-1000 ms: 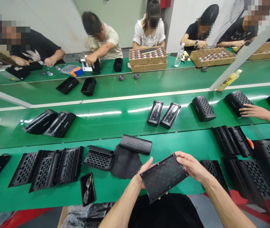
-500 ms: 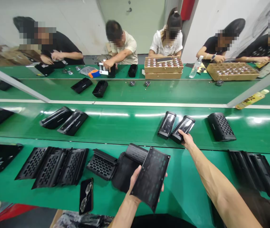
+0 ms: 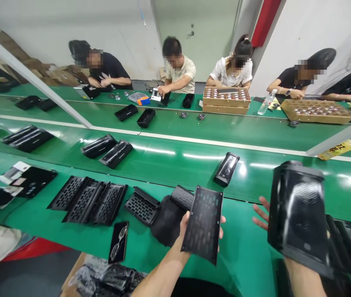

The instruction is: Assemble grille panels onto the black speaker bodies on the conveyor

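My left hand (image 3: 183, 237) is closed around a thin black perforated panel (image 3: 203, 225), thumb on one long edge and fingertips on the other. Close to the camera at right, a black speaker housing (image 3: 300, 212) with a glossy face is held upright in my right hand (image 3: 261, 213). Its fingers stick out past the housing's left side; the palm is hidden behind it. Another speaker housing (image 3: 226, 169) lies on the green belt between my hands. Just left of my left hand, a perforated cover (image 3: 142, 206) and a dark flat sheet (image 3: 168, 220) lie on the bench.
More perforated covers (image 3: 90, 200) lie side by side at left, near a phone with glasses on it (image 3: 118, 242). Housings (image 3: 115, 152) sit along the belt (image 3: 169, 165). Black parts (image 3: 348, 243) lie at right. Across the line, several people work beside speaker trays (image 3: 226, 108).
My right hand has lifted the speaker housing off the belt and brought it right and toward me. My left hand still holds the panel. The view has turned.
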The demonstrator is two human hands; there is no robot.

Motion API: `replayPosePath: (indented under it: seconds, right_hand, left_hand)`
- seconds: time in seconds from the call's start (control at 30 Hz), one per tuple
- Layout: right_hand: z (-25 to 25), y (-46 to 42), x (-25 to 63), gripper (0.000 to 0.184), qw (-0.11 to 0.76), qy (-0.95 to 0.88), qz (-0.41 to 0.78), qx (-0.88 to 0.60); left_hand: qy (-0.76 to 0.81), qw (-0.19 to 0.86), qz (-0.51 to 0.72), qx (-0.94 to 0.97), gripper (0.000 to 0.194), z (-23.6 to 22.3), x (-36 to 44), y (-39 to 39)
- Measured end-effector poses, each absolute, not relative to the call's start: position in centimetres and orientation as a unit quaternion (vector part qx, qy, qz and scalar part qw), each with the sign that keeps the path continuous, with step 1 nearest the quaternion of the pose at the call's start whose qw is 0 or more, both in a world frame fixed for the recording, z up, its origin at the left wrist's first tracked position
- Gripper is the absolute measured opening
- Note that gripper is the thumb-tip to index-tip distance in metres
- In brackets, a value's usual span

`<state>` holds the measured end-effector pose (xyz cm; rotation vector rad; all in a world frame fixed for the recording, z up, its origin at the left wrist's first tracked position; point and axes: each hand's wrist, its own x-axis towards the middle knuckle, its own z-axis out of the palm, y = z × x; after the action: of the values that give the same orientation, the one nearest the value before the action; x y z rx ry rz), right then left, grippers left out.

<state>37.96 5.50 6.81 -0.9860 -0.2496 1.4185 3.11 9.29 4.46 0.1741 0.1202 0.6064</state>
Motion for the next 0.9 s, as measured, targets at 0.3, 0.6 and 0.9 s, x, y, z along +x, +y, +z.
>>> replayPosePath:
  seconds: [0.3, 0.6, 0.9]
  right_hand:
    - [16.5, -0.1, 30.3, 0.103, 0.424, -0.371, 0.551, -0.616]
    - [19.4, -0.5, 22.1, 0.109, 0.244, -0.585, 0.338, -0.696]
    - [17.9, -1.3, 21.1, 0.102, 0.188, -0.634, 0.286, -0.693]
  left_hand:
    - [0.08, 0.919, 0.369, 0.116, 0.088, 4.4, 3.3, 6.9]
    - [0.049, 0.907, 0.377, 0.18, 0.078, 5.7, 4.0, 4.5]
    - [0.05, 0.894, 0.4, 0.197, 0.078, 5.5, 3.7, 3.8]
